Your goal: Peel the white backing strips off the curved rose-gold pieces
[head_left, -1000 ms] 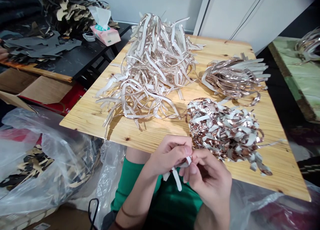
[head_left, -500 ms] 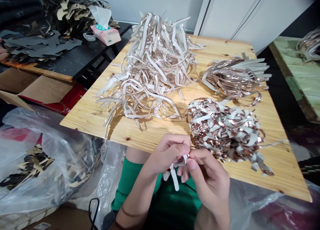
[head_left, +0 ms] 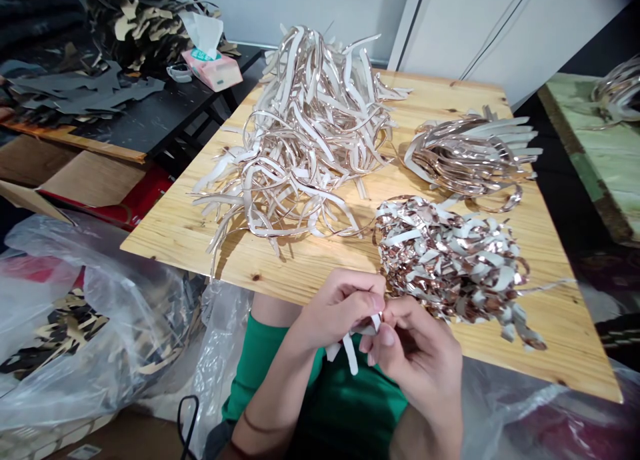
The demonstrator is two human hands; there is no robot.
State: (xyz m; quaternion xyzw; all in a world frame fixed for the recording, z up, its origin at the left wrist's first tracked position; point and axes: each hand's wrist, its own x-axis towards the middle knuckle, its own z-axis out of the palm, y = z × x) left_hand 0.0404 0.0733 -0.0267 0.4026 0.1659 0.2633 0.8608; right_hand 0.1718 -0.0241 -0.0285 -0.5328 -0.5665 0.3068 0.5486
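Observation:
My left hand [head_left: 340, 307] and my right hand [head_left: 417, 350] meet just below the near edge of the wooden table [head_left: 550, 313], over my green-clad lap. Both pinch the same small white strip piece [head_left: 350, 350], whose loose ends hang down between the hands. Right behind my hands lies a heap of short shiny rose-gold and white cut pieces [head_left: 450, 260]. A big tangled pile of long white and metallic strips [head_left: 305, 133] covers the table's left half. A tidier bundle of curved rose-gold strips [head_left: 470, 157] lies at the back right.
Clear plastic bags [head_left: 100, 320] with dark scraps fill the floor at left. A black side table [head_left: 150, 117] at the back left carries grey cut-outs and a pink tissue pack [head_left: 210, 63]. Another green-topped surface [head_left: 600, 153] stands at right. A black cable [head_left: 185, 420] lies near my leg.
Both hands stay together on the small strip, shifting only slightly; the fingers rework their pinch and the dangling ends move a little. The piles are unchanged.

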